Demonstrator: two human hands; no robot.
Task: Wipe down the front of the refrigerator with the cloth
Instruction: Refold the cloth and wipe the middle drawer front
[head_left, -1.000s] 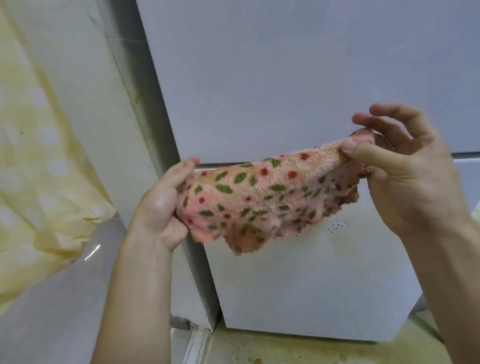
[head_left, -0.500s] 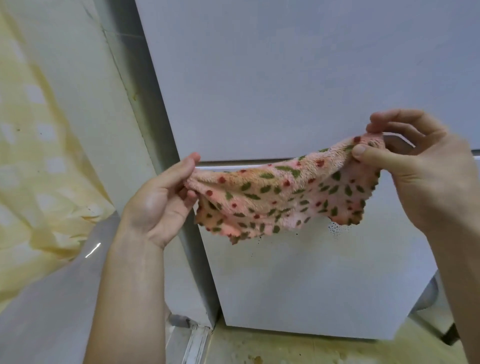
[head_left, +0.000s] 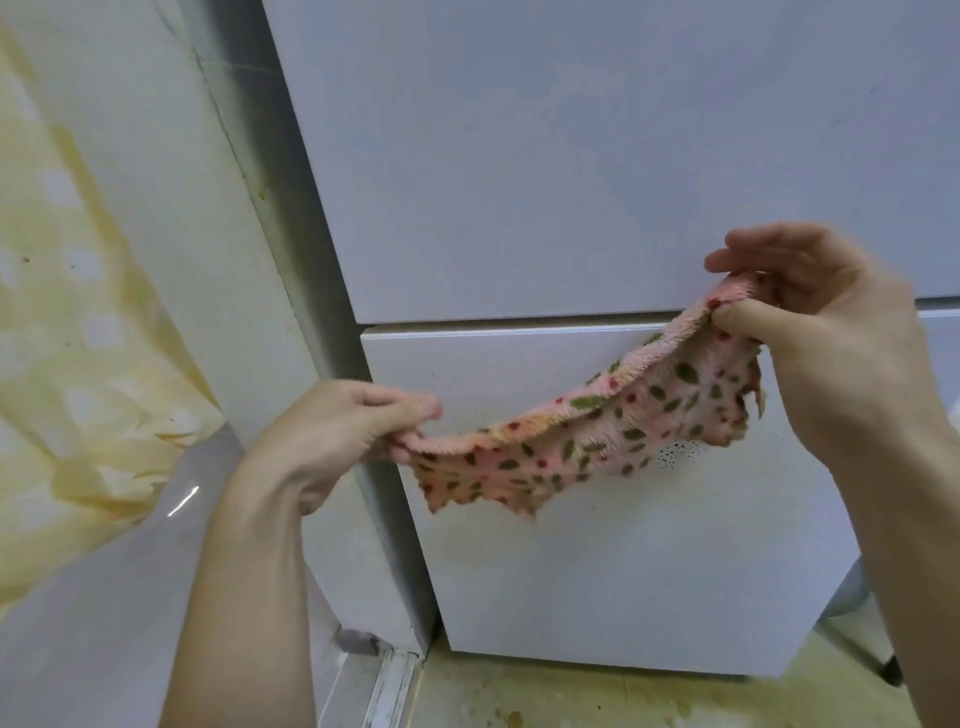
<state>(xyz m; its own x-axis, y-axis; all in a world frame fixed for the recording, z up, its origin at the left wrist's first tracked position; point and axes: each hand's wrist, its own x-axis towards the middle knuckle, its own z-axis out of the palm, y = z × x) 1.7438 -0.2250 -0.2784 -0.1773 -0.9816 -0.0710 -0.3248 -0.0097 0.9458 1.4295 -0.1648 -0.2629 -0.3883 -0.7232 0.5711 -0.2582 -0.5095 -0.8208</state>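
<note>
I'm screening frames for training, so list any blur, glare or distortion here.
Head view: soft, even light, no hard shadows on the fridge; a small glare streak on the glossy surface at lower left; the right hand and left hand are slightly motion-blurred; the cloth reads clearer; the wide lens tilts the fridge's edges.

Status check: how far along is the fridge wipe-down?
Done: only the pickup; no wiped area is evident. In hand: the left hand and right hand pinch opposite ends of the cloth, stretched in the air before the refrigerator, apparently off its surface. Left: the whole front, including the dark speckled patch on the lower door.
</note>
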